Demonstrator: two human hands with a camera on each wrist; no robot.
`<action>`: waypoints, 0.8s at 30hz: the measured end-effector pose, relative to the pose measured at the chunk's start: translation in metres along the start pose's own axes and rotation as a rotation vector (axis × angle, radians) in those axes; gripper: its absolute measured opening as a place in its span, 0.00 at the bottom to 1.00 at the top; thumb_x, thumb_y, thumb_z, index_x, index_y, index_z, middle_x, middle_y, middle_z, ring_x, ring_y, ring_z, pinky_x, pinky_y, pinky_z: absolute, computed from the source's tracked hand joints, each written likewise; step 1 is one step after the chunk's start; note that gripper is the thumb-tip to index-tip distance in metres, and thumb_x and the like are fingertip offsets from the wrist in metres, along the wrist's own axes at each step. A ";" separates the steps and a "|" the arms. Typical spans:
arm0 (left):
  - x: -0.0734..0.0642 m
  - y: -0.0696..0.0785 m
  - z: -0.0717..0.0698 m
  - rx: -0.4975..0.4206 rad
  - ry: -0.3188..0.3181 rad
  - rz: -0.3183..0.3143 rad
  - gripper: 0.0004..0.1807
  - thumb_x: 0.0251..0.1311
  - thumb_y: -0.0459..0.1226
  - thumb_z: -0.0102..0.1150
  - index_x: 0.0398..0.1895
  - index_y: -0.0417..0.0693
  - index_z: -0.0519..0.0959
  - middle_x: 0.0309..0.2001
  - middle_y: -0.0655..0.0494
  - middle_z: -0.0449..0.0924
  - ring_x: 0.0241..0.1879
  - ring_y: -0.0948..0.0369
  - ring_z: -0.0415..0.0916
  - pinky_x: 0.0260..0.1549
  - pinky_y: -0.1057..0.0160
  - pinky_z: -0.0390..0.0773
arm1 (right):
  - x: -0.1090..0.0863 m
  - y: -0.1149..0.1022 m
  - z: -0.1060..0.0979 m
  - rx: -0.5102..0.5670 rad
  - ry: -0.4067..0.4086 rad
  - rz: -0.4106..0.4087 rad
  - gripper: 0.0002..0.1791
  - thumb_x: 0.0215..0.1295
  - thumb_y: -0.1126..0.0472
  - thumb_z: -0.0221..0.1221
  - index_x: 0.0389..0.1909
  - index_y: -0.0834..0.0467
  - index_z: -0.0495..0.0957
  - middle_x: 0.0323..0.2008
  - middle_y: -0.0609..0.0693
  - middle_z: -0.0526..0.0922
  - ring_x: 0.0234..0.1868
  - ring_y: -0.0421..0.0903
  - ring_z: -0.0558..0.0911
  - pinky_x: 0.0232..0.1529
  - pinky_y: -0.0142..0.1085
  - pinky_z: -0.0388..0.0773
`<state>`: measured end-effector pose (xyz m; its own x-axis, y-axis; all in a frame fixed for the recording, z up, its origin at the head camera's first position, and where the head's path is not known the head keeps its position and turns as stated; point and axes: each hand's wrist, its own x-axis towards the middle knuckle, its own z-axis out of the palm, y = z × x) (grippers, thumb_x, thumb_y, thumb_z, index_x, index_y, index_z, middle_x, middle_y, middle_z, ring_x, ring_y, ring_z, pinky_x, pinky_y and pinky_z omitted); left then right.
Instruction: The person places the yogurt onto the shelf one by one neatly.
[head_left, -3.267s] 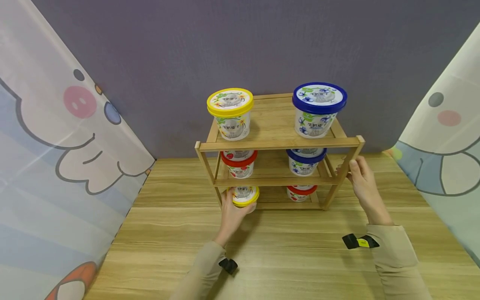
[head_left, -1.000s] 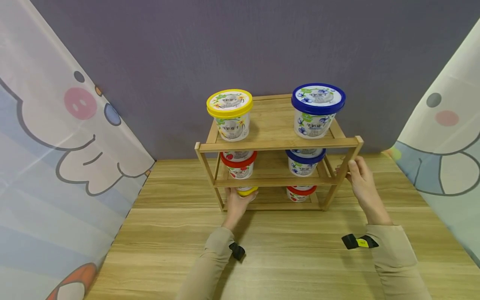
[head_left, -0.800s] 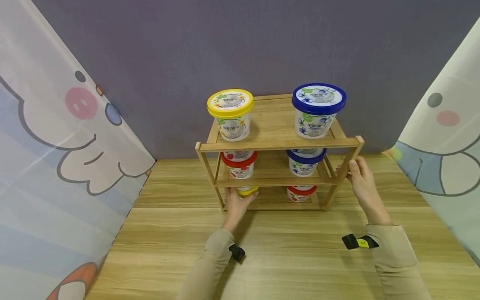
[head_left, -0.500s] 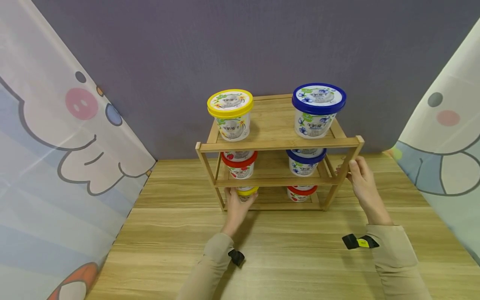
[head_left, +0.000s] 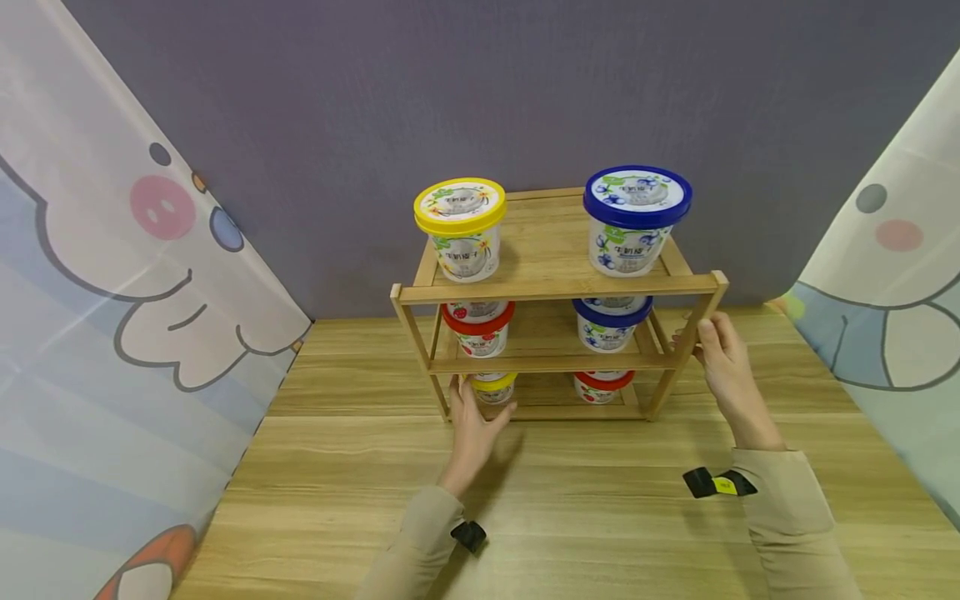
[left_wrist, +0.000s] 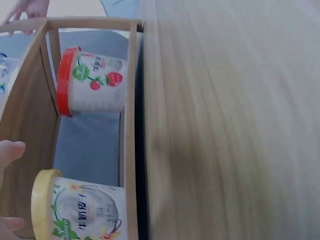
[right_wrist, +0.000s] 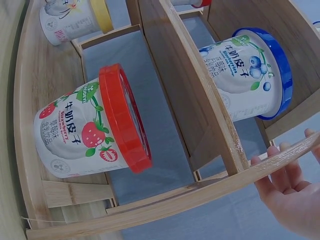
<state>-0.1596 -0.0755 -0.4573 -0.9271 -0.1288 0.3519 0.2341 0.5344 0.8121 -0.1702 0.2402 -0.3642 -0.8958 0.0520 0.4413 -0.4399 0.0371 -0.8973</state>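
My left hand (head_left: 474,435) is spread at the front of the bottom shelf, thumb apart from the fingers. Right behind it, on that shelf's left side, stands a yellow-lidded tub (head_left: 495,390). In the left wrist view this tub (left_wrist: 90,210) lies beyond the spread fingertips (left_wrist: 12,150). My right hand (head_left: 723,371) grips the right front upright of the wooden shelf rack (head_left: 555,289); in the right wrist view its fingers (right_wrist: 280,175) curl round the wood. A red-lidded strawberry tub (head_left: 598,387) stands at the bottom shelf's right side.
On the middle shelf are a red-lidded tub (head_left: 480,333) at left and a blue-lidded one (head_left: 607,329) at right. The top holds a yellow-lidded tub (head_left: 465,229) and a blue-lidded tub (head_left: 633,221). The rack stands on a wood-grain table (head_left: 585,517) before a grey wall.
The left hand set the yellow-lidded tub back onto the bottom shelf, then let go, and its fingers spread as it drew back. The right hand stays on the rack's upright.
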 end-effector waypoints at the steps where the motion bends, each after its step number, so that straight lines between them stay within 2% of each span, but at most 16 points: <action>1: -0.002 0.001 -0.001 0.004 -0.009 -0.004 0.39 0.45 0.44 0.66 0.57 0.40 0.58 0.61 0.30 0.43 0.60 0.37 0.47 0.53 0.40 0.55 | 0.000 0.000 0.000 -0.003 0.000 0.000 0.10 0.69 0.58 0.39 0.44 0.52 0.67 0.35 0.50 0.70 0.36 0.38 0.74 0.41 0.21 0.69; 6: -0.010 0.007 -0.006 0.028 -0.032 0.012 0.39 0.47 0.43 0.65 0.60 0.42 0.57 0.62 0.31 0.42 0.60 0.37 0.46 0.51 0.38 0.55 | -0.001 -0.001 0.000 -0.023 0.002 0.000 0.10 0.69 0.58 0.38 0.45 0.52 0.67 0.36 0.49 0.71 0.37 0.38 0.76 0.41 0.21 0.69; 10: -0.016 0.008 -0.010 0.064 -0.045 0.054 0.37 0.48 0.43 0.64 0.59 0.42 0.57 0.62 0.32 0.43 0.60 0.37 0.46 0.51 0.38 0.56 | -0.001 -0.002 0.001 -0.080 0.024 -0.001 0.11 0.69 0.58 0.39 0.46 0.52 0.67 0.35 0.47 0.74 0.37 0.37 0.76 0.41 0.20 0.70; 16: -0.023 0.011 -0.018 0.124 -0.054 0.137 0.32 0.48 0.41 0.64 0.54 0.37 0.63 0.59 0.36 0.52 0.59 0.40 0.49 0.52 0.41 0.57 | 0.000 -0.002 -0.002 -0.176 0.060 -0.029 0.14 0.69 0.60 0.41 0.49 0.56 0.70 0.34 0.41 0.78 0.38 0.36 0.77 0.40 0.21 0.71; 20: -0.025 0.011 -0.026 0.132 -0.027 0.243 0.27 0.46 0.36 0.65 0.50 0.36 0.68 0.53 0.38 0.62 0.57 0.42 0.55 0.52 0.42 0.59 | 0.000 -0.003 -0.005 -0.317 0.067 -0.047 0.16 0.69 0.60 0.42 0.52 0.60 0.70 0.35 0.36 0.79 0.38 0.31 0.77 0.40 0.20 0.69; 24: -0.025 0.006 -0.034 0.121 0.004 0.351 0.20 0.44 0.32 0.66 0.43 0.39 0.73 0.48 0.40 0.68 0.52 0.43 0.62 0.50 0.45 0.63 | -0.005 -0.006 -0.007 -0.528 0.082 -0.022 0.18 0.68 0.57 0.44 0.53 0.63 0.70 0.38 0.45 0.80 0.39 0.26 0.73 0.38 0.18 0.66</action>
<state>-0.1250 -0.0975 -0.4454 -0.7955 0.0766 0.6011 0.5008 0.6417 0.5809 -0.1622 0.2472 -0.3611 -0.8697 0.1223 0.4782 -0.3482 0.5347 -0.7700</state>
